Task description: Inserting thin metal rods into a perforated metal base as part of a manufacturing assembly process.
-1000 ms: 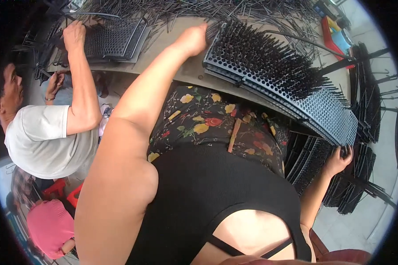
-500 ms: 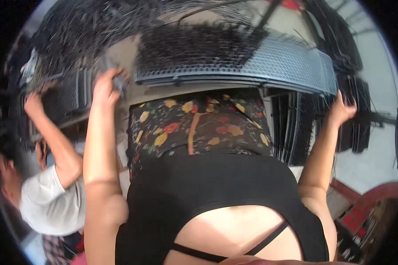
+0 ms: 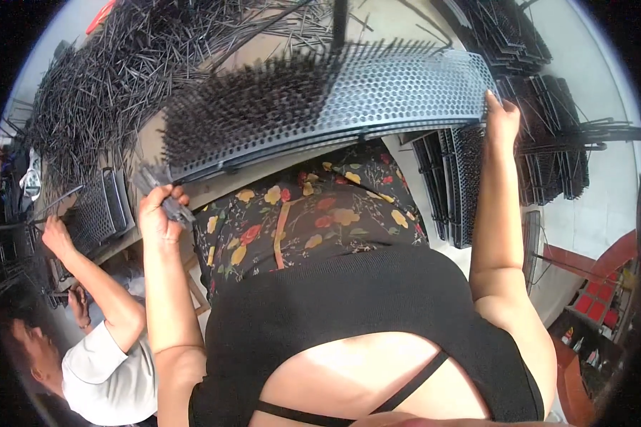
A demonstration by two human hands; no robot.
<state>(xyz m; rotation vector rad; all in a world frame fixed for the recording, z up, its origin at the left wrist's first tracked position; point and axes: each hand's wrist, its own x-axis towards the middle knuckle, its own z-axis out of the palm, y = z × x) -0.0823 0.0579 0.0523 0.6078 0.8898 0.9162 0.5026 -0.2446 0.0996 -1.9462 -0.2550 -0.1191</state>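
Where the table [image 3: 149, 139] meets the worker's lap, a long, grey-blue perforated rack [image 3: 406, 85] lies along the near edge. Dark sticks [image 3: 242, 107] crowd upright in the holes of its left part; the right part is mostly bare mesh, with a thin line of sticks along the far side. Just off the rack's left end, I see the worker's left hand [image 3: 162, 217], fingers closed around a bundle of loose grey sticks [image 3: 179, 213]. The right hand [image 3: 502, 117] is at the opposite end, thumb against the corner and fingers partly curled; I cannot tell whether they grip the edge. Beyond the rack, a great tangled heap of loose sticks [image 3: 121, 85] covers the tabletop. Off to the left, a co-worker [image 3: 107, 373] in a pale shirt has one hand [image 3: 57, 238] near a smaller perforated rack [image 3: 103, 213]. To the right, stick-filled racks [image 3: 545, 142] stand together in a dark group above the pale floor, and at the lower right sits a red compartmented holder [image 3: 595, 302], its contents too small to make out.
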